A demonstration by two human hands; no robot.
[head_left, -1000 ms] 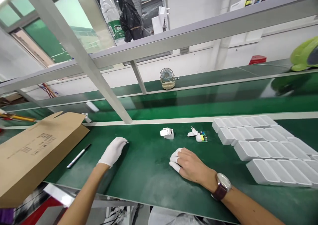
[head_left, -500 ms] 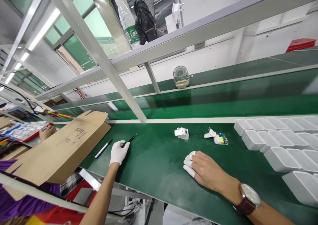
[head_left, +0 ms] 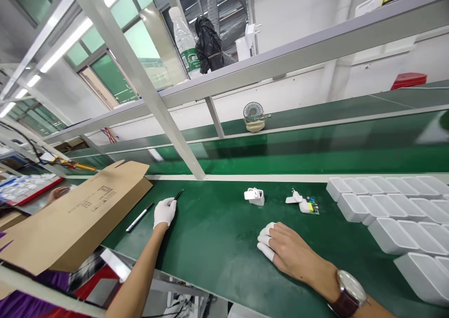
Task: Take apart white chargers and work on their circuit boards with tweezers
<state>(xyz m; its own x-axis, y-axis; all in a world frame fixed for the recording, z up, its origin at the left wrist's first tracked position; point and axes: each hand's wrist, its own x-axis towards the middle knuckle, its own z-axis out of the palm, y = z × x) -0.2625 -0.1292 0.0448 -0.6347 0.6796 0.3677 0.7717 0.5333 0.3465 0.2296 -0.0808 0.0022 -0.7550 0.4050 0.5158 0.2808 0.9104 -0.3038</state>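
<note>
My left hand (head_left: 164,212) wears a white glove and is closed around thin black tweezers (head_left: 178,195), whose tip points up and right over the green belt (head_left: 217,234). My right hand (head_left: 284,248) lies on the belt with white finger cots on curled fingers and a brown watch on the wrist; I see nothing in it. Beyond it sit a white charger housing (head_left: 255,196) and a white plug part with a small circuit board (head_left: 303,204). A black and white pen (head_left: 139,217) lies left of my left hand.
An open cardboard box (head_left: 73,215) rests at the left edge. Several white plastic trays (head_left: 393,210) cover the right side. A small fan (head_left: 254,116) stands on the far shelf; a bottle (head_left: 185,42) and a black bag sit above. Another person's hand (head_left: 56,194) shows far left.
My left hand has shifted left toward the pen and the tweezers now show in its grip. The view swung left and up. My right hand stays on the belt.
</note>
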